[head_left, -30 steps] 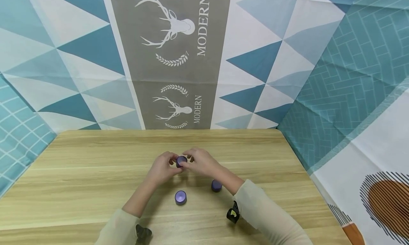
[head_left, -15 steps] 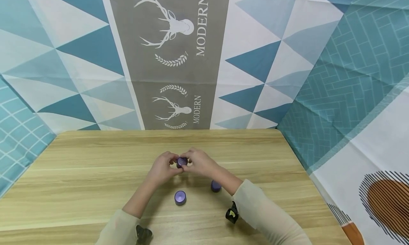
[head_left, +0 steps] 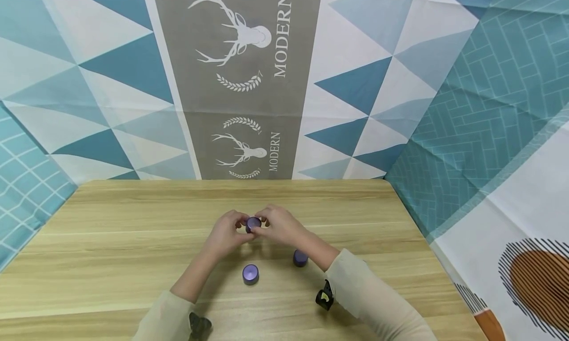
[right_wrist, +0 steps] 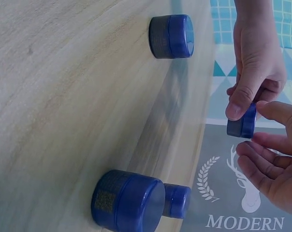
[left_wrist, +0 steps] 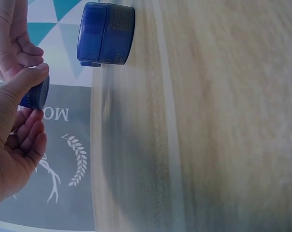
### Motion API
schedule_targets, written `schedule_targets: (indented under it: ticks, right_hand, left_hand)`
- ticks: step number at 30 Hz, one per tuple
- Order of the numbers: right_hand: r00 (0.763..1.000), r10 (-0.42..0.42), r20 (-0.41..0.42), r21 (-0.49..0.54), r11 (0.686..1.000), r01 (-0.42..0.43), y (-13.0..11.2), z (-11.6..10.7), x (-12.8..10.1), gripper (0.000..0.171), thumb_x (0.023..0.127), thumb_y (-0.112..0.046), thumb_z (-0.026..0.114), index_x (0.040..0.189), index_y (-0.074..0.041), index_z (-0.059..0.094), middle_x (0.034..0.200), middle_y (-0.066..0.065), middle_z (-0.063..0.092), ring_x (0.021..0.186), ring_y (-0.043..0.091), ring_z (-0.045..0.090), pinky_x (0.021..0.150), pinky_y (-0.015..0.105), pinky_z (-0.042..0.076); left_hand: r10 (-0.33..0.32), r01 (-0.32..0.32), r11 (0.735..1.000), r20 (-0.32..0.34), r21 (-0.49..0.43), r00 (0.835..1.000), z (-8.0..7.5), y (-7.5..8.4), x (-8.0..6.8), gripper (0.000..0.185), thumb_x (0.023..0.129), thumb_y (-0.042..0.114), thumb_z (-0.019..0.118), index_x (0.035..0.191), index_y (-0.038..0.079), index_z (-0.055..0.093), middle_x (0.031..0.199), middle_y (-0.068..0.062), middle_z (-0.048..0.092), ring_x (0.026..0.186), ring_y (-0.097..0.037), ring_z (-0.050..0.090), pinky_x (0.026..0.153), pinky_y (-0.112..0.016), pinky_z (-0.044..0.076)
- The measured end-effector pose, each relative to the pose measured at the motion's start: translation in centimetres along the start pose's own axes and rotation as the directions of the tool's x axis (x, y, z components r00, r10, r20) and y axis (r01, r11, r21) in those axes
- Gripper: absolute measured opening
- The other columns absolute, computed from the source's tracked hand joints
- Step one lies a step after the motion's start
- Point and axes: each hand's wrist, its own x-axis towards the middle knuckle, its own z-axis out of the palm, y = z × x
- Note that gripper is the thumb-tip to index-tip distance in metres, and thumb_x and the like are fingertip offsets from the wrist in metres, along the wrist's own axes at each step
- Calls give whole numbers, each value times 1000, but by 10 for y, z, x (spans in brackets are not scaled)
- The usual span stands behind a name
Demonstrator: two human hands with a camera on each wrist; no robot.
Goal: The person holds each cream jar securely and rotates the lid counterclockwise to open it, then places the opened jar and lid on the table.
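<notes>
Above the middle of the wooden surface (head_left: 111, 242), the person's left hand (head_left: 226, 234) and right hand (head_left: 277, 226) meet around a small purple jar (head_left: 253, 224), which is lifted clear of the wood. From the left, the thumb and fingers curl round the held jar's side; from the right, the thumb and fingertips pinch it, so each grip is clamped on that one jar. The right wrist view shows the jar (right_wrist: 242, 123) squeezed between the left thumb above and the right fingers (right_wrist: 262, 162) below, with its lid end facing away from the surface.

Nearer the person than the held jar, a second purple jar (head_left: 251, 274) stands upright on the surface with its lid on, just short of the left forearm. A third purple jar (head_left: 301, 257) stands to the right of the held jar and a little nearer the person, partly hidden by the right forearm. The left wrist view shows one standing jar (left_wrist: 106, 33) beyond the held jar. Behind the held jar, at the far edge of the surface, hangs a patterned backdrop (head_left: 240, 84) with deer heads and the word MODERN.
</notes>
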Motion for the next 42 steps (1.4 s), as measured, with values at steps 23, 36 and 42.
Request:
schedule_targets:
  ticks: [23, 36, 42]
  right_hand:
    - [1000, -4, -3, 15, 1000, 4, -1, -2, 0, 40, 87, -34, 64, 115, -5, 64, 105, 9, 66, 94, 20, 62, 75, 22, 50]
    - [998, -66, 19, -34, 997, 66, 0, -2, -1, 34, 84, -24, 67, 113, -6, 66, 99, 5, 64, 89, 17, 59, 71, 16, 46]
    - [1000, -6, 31, 27, 1000, 5, -1, -5, -2, 40, 88, -31, 63, 119, -5, 63, 108, 8, 63, 95, 20, 62, 76, 20, 50]
  left_hand:
    - [-12, 11, 999, -29, -33, 999, 3, -2, -2, 35, 67, 18, 81, 96, 3, 68, 86, -5, 63, 80, -18, 56, 72, -29, 47]
    - [-25, 25, 999, 1, -29, 1000, 5, 0, -1, 34, 68, 15, 79, 97, 2, 68, 86, -4, 62, 80, -18, 54, 72, -28, 46]
    - [-25, 24, 999, -11, -28, 1000, 4, 0, -1, 33, 68, 16, 79, 96, 4, 68, 85, -4, 61, 79, -19, 54, 71, -28, 45]
